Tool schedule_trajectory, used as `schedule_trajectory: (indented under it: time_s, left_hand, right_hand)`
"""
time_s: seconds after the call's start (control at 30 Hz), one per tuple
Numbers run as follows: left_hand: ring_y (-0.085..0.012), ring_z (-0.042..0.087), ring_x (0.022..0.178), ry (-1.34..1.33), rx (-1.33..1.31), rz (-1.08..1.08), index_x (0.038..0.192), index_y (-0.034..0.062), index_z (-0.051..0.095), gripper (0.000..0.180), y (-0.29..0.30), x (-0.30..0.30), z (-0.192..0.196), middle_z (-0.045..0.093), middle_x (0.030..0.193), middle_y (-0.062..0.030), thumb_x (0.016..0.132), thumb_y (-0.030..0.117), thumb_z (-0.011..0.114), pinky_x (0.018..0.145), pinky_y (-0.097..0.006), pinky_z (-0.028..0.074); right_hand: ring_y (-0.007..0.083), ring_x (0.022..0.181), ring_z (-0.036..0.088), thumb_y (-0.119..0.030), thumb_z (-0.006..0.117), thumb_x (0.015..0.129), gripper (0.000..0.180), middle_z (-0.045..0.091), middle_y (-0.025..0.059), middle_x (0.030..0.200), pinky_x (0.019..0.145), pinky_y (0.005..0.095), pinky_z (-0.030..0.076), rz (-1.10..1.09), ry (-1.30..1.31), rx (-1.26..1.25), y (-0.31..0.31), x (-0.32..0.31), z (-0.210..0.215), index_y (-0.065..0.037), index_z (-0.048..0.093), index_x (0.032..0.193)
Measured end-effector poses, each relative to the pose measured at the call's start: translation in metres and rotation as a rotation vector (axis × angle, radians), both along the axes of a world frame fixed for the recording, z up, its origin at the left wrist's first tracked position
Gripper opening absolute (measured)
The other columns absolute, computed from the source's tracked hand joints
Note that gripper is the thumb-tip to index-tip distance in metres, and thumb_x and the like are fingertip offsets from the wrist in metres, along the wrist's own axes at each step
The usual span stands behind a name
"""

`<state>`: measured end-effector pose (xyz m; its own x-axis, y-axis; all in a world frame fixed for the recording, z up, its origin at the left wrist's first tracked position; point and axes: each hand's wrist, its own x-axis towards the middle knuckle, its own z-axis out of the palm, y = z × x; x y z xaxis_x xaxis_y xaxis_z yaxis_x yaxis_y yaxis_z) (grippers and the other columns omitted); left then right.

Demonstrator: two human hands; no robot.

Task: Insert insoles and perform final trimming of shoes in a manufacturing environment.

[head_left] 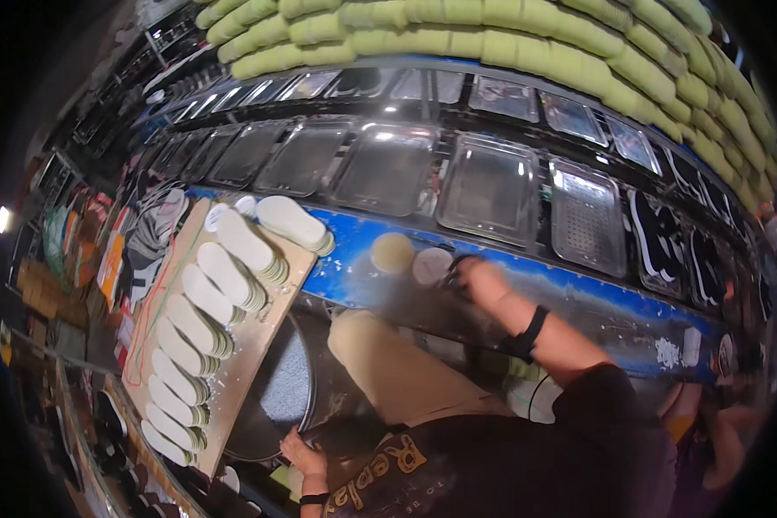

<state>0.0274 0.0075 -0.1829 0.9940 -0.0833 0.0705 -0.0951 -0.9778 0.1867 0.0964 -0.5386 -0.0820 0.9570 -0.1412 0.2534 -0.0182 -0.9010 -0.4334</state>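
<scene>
Starting close: had the left hand [302,453] by the near right rim of the tub [313,371], with bent fingers, but couldn't tell about a real grip there. Left of that, saw the board [259,345] with stacked insoles [209,293] in a row from near end to far end, plus another stack at the far right corner. Farther out, on the bench [578,291], found the right hand [483,281] curled narrow around a dark tool [457,271], closer to the far edge than the near one. Too blurred to name. Guessed at stiff, light and not fragile, so probably best held at the end under the fingers. Right beside it, spotted a white disc [432,267], then a yellow disc [393,253] to the left. Past the bench's far edge, saw metal trays [393,164], then lime rolls [527,52] way at the back.
</scene>
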Motion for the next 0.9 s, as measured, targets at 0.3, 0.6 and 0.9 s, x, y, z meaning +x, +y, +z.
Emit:
schedule_trajectory:
  time_s: [0.3, 0.6, 0.9]
  left_hand:
    - [-0.0369, 0.045, 0.108, -0.106, 0.056, 0.06, 0.119, 0.0051, 0.051, 0.064, -0.004, 0.003, -0.016, 0.053, 0.106, -0.0165, 0.057, 0.004, 0.07, 0.098, -0.047, 0.032]
    - [-0.0377, 0.048, 0.104, -0.041, 0.126, 0.098, 0.119, 0.0005, 0.05, 0.067, 0.017, 0.0, -0.016, 0.054, 0.108, -0.0181, 0.056, 0.008, 0.072, 0.096, -0.047, 0.035]
    - [-0.0354, 0.051, 0.104, 0.024, 0.155, 0.135, 0.107, 0.0046, 0.057, 0.046, 0.002, 0.007, -0.002, 0.057, 0.105, -0.016, 0.064, 0.011, 0.073, 0.091, -0.046, 0.038]
  right_hand:
    - [0.0382, 0.106, 0.061, -0.008, 0.052, 0.085, 0.035, 0.063, 0.0221, 0.114, 0.091, 0.0459, 0.049, -1.142, 0.353, -0.226, -0.327, -0.191, 0.018, -0.01, 0.06, 0.12]
    - [0.0383, 0.114, 0.057, -0.02, 0.038, 0.096, 0.034, 0.061, 0.0235, 0.118, 0.096, 0.0459, 0.046, -1.184, 0.41, -0.228, -0.416, -0.313, -0.012, -0.003, 0.062, 0.113]
    - [0.0377, 0.104, 0.062, -0.028, 0.066, 0.084, 0.039, 0.065, 0.0213, 0.109, 0.087, 0.0465, 0.048, -1.071, 0.275, -0.324, -0.392, -0.197, 0.026, -0.009, 0.06, 0.117]
